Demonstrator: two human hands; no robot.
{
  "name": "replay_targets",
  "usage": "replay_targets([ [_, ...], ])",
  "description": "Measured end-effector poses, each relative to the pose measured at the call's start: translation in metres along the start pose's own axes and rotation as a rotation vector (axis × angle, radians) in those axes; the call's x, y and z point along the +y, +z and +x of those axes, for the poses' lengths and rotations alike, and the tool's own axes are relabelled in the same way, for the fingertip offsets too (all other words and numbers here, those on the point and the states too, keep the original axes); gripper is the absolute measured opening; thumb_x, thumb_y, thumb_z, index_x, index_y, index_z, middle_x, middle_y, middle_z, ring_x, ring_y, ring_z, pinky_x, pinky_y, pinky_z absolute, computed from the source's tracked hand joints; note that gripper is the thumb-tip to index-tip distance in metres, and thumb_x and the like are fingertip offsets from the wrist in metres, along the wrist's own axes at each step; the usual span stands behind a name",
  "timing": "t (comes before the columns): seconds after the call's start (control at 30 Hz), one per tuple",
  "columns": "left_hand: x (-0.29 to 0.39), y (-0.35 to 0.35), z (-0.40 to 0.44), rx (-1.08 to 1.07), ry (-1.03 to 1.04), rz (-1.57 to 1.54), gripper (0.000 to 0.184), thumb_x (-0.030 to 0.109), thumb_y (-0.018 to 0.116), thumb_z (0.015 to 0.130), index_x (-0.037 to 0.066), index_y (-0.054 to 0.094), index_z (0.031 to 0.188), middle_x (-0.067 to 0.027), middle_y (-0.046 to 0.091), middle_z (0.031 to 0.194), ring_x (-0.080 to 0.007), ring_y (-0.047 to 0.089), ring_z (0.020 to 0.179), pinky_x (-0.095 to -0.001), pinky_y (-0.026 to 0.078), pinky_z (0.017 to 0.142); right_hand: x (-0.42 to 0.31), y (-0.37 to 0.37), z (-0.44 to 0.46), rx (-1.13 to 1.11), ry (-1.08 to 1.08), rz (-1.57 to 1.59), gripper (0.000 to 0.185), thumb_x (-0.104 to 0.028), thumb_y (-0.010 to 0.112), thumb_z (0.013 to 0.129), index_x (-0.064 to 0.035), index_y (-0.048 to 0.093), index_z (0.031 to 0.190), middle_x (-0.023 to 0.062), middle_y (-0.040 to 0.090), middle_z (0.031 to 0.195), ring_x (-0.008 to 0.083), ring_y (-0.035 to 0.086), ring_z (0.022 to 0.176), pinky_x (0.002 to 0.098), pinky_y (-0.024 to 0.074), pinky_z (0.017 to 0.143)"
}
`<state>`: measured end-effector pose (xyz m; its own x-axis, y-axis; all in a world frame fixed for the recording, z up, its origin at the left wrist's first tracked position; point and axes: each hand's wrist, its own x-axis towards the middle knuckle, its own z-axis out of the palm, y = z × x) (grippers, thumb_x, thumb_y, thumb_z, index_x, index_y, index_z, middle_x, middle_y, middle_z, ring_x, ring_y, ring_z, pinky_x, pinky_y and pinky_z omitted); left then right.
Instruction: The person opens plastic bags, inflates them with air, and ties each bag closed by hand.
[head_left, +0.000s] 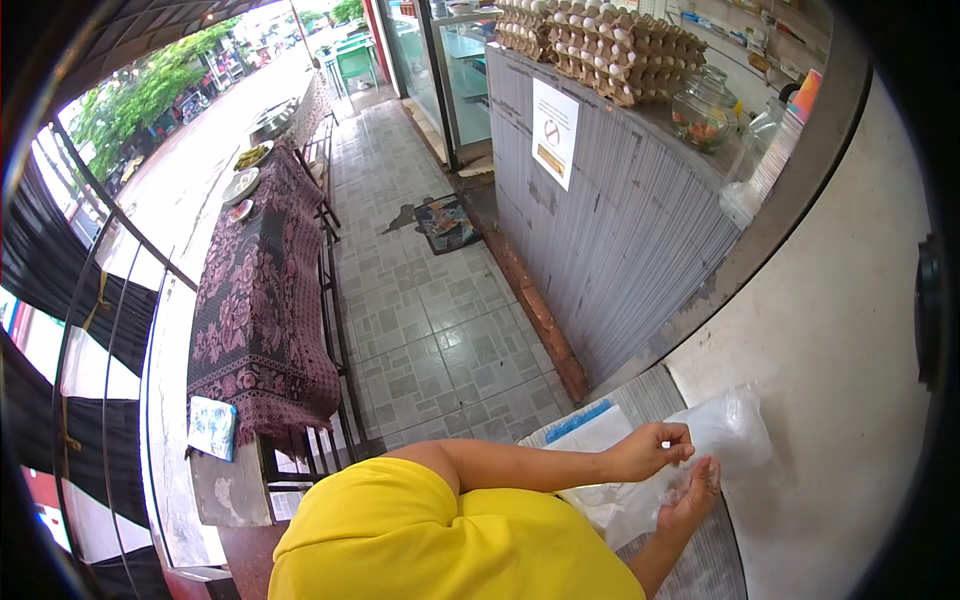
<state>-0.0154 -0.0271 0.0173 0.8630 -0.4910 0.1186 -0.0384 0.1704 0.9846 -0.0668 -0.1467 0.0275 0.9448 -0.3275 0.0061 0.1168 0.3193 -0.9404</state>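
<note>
- Area: a tiled floor (400, 290) ran between a cloth-covered table (260, 300) and a grey counter (600, 220) with stacked egg trays (625, 50) on top. Nothing on either surface was being handled.
- Work station: a grey striped ledge (648, 388) stood against the pale wall (830, 370), just in front of the person in the yellow shirt (450, 540).
- Plastic, location: a clear plastic bundle (735, 425) lay at the wall end of the ledge, just beyond the hands. Thin whitish plastic film (600, 505) lay under and beside them. Whether the two formed one piece could not be determined.
- Adjacent item: a white and blue packet (585, 425) lay beside the left forearm, apart from the fingers.
- Left hand (645, 452): fingers curled, thumb near the index finger, gap narrow. Any film pinched there could not be confirmed.
- Right hand (688, 498): fingers bent upward, tips close together, just below the left hand. Grip likewise could not be confirmed.
- Status, done: the plastic was laid out within reach and both hands were brought together at it.
- Status, outstanding: no contents or knot could be made out in the plastic; the fine fingerwork was judged unfinished.
</note>
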Motion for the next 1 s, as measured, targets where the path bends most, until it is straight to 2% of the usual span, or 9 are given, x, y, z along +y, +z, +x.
replay_targets([
  [0.17, -0.003, -0.002, 0.001, 0.030, -0.079, 0.081, 0.031, 0.028, 0.048, 0.092, 0.000, 0.053, 0.079, -0.0051, 0.054, 0.069, -0.0126, 0.049, 0.066, -0.0285, 0.041, 0.062, -0.003, 0.014, -0.003, 0.118, 0.051, -0.038, 0.023, -0.024, 0.060, 0.084, -0.0068, 0.049, 0.075, -0.0004, 0.047, 0.072, 0.0075, 0.046, 0.067, 0.0223, 0.0380, 0.056],
  [0.27, -0.002, -0.003, 0.001, -0.013, -0.120, 0.085, 0.030, 0.028, 0.049, 0.091, 0.001, 0.054, 0.079, -0.0043, 0.054, 0.068, -0.0119, 0.047, 0.064, -0.0276, 0.041, 0.061, 0.005, -0.010, 0.001, -0.045, 0.125, -0.093, 0.022, -0.025, 0.057, 0.085, -0.0077, 0.050, 0.075, -0.0020, 0.048, 0.069, 0.0053, 0.045, 0.061, 0.0188, 0.0357, 0.051],
  [0.3, -0.001, -0.004, 0.001, -0.032, -0.135, 0.070, 0.030, 0.027, 0.050, 0.091, 0.001, 0.055, 0.079, -0.0039, 0.054, 0.068, -0.0116, 0.047, 0.064, -0.0273, 0.040, 0.061, 0.009, -0.010, 0.002, -0.023, 0.105, -0.062, 0.023, -0.026, 0.057, 0.086, -0.0079, 0.050, 0.074, -0.0027, 0.047, 0.066, 0.0046, 0.044, 0.058, 0.0176, 0.0334, 0.049],
  [0.47, 0.004, 0.000, -0.005, -0.095, 0.047, 0.033, 0.024, 0.023, 0.054, 0.089, 0.001, 0.057, 0.080, -0.0030, 0.055, 0.067, -0.0105, 0.047, 0.063, -0.0272, 0.041, 0.061, 0.009, -0.009, 0.000, 0.085, 0.137, 0.047, 0.028, -0.030, 0.055, 0.087, -0.0082, 0.049, 0.071, -0.0041, 0.044, 0.061, 0.0033, 0.039, 0.050, 0.0158, 0.0269, 0.043],
  [0.6, -0.001, 0.003, -0.004, -0.101, 0.012, 0.049, 0.025, 0.023, 0.053, 0.089, 0.000, 0.057, 0.080, -0.0028, 0.053, 0.066, -0.0108, 0.047, 0.063, -0.0280, 0.040, 0.061, 0.007, -0.006, -0.002, 0.062, 0.127, 0.014, 0.026, -0.032, 0.057, 0.085, -0.0085, 0.050, 0.076, -0.0015, 0.047, 0.070, 0.0046, 0.043, 0.059, 0.0176, 0.0306, 0.046],
  [0.67, -0.004, 0.004, -0.003, -0.021, -0.003, 0.082, 0.026, 0.024, 0.051, 0.091, 0.001, 0.056, 0.079, -0.0031, 0.053, 0.066, -0.0113, 0.046, 0.063, -0.0282, 0.040, 0.060, 0.001, 0.003, -0.006, 0.044, 0.085, -0.013, 0.025, -0.031, 0.058, 0.085, -0.0085, 0.050, 0.080, -0.0004, 0.048, 0.074, 0.0052, 0.045, 0.063, 0.0183, 0.0323, 0.047],
  [0.8, -0.003, 0.000, -0.001, -0.012, -0.063, 0.047, 0.027, 0.025, 0.047, 0.093, 0.002, 0.054, 0.080, -0.0039, 0.053, 0.069, -0.0125, 0.044, 0.064, -0.0290, 0.039, 0.060, 0.011, 0.003, -0.005, 0.030, 0.033, -0.003, 0.021, -0.027, 0.058, 0.084, -0.0081, 0.049, 0.083, -0.0004, 0.048, 0.075, 0.0055, 0.043, 0.062, 0.0180, 0.0313, 0.047],
  [0.9, -0.003, -0.002, -0.004, -0.130, -0.020, 0.005, 0.024, 0.025, 0.048, 0.092, 0.002, 0.052, 0.082, -0.0045, 0.053, 0.072, -0.0127, 0.046, 0.067, -0.0288, 0.040, 0.062, 0.008, 0.001, -0.004, -0.008, 0.011, 0.016, 0.019, -0.024, 0.058, 0.084, -0.0087, 0.048, 0.079, -0.0009, 0.047, 0.075, 0.0054, 0.042, 0.062, 0.0183, 0.0305, 0.047],
  [1.0, 0.002, 0.000, -0.007, -0.130, 0.129, 0.021, 0.023, 0.025, 0.051, 0.090, 0.003, 0.051, 0.083, -0.0047, 0.053, 0.074, -0.0125, 0.047, 0.070, -0.0284, 0.040, 0.064, 0.009, -0.001, -0.001, 0.006, -0.031, 0.092, 0.020, -0.024, 0.058, 0.085, -0.0094, 0.046, 0.076, -0.0014, 0.046, 0.074, 0.0049, 0.041, 0.060, 0.0185, 0.0297, 0.046],
])
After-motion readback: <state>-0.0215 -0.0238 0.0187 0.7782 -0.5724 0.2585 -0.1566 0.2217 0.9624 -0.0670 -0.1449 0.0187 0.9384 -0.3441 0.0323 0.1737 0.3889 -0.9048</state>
